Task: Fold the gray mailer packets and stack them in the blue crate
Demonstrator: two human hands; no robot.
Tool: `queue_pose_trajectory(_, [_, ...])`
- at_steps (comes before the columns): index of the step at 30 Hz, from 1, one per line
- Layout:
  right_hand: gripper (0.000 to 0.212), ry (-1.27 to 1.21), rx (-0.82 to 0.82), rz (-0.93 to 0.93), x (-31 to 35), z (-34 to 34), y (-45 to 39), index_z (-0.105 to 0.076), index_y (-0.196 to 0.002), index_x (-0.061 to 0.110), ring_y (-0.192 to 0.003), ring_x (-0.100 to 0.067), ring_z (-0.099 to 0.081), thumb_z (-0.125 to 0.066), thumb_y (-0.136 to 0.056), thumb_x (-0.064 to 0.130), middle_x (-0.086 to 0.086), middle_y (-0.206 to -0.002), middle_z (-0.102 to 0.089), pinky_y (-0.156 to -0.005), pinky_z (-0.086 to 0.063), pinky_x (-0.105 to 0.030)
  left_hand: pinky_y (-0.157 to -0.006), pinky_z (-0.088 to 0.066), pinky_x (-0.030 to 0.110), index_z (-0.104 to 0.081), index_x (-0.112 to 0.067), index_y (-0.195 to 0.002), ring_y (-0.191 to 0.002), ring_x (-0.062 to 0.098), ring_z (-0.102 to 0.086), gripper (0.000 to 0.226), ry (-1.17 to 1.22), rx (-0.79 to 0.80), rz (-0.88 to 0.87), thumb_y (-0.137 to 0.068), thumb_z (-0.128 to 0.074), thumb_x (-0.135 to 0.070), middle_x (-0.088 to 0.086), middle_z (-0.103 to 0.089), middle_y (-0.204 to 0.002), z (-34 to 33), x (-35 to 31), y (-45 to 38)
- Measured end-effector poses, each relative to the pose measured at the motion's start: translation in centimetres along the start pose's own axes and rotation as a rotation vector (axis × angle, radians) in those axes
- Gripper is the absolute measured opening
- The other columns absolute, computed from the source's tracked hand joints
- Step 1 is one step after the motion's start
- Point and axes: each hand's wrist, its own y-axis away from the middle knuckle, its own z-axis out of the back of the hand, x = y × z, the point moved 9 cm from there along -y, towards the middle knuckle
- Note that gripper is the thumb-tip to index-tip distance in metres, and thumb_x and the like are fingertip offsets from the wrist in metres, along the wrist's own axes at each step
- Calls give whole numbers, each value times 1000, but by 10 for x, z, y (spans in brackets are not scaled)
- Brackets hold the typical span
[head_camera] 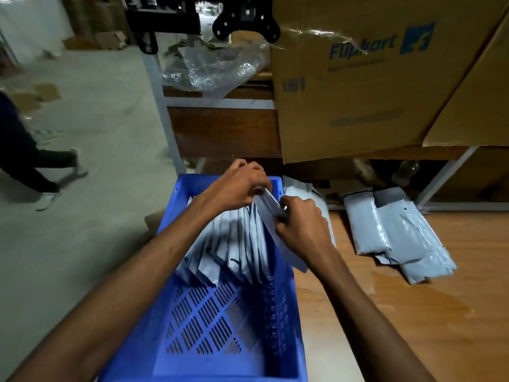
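2 hands (242,186) (300,219) pinch a packet (271,205) at the crate's (192,354) right rim — near half bare.

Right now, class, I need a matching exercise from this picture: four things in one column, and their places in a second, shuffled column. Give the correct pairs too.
Things
1. blue crate
2. folded mailer packets
3. unfolded mailer packets
4. printed cardboard box

Places
A. lying flat on the wooden surface, right of the crate
B. standing in a row in the crate's far half
C. under both forearms, its near floor bare
D. above and behind the hands, on the upper right

Pairs: 1-C, 2-B, 3-A, 4-D
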Motion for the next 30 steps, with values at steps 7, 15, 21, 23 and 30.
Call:
queue_pose_trajectory(7, [7, -31, 1, -200, 9, -49, 3, -49, -93, 13, -91, -41, -61, -55, -94, 11, -15, -95, -60, -65, -40, -40, -104, -28, 40, -77, -27, -98, -119, 16, -57, 30, 38, -6, -49, -79, -81, -5, -12, -74, -104, -44, 20, 0])
queue_pose_trajectory(15, [29, 143, 164, -322, 2, -111, 2, -50, -130, 7, -120, -41, -59, -43, -102, 5, -17, -128, -60, -89, -49, -49, -96, -36, 35, -78, -27, -96, -119, 18, -64, 44, 25, 92, -103, -63, -78, 2, -11, -76, -104, -104, 40, 0])
queue_pose_trajectory(21, [34, 164, 213, -319, 5, -140, -6, -48, -139, 7, -121, -42, -58, -35, -107, 8, -19, -132, -59, -91, -49, -51, -105, -44, 42, -75, -19, -123, -125, 22, -61, 60, 131, -2, 33, -71, -68, 11, -1, -72, -126, -114, 61, 21])
queue_pose_trajectory(23, [33, 196, 209, -300, 7, -143, -8, -48, -137, 8, -119, -40, -60, -37, -106, 7, -17, -131, -60, -89, -50, -50, -110, -43, 44, -71, -19, -129, -128, 21, -58, 58, 147, -26, 93, -78, -64, 8, -1, -69, -132, -116, 71, 30])
queue_pose_trajectory(30, [21, 382, 100, -250, 19, -131, -25, -52, -127, 14, -106, -28, -69, -44, -108, 9, -7, -122, -63, -71, -49, -37, -116, -33, 40, -55, -15, -147, -140, 24, -48, 59, 165, -55, 210, -90, -65, -4, 3, -58, -147, -120, 91, 45])
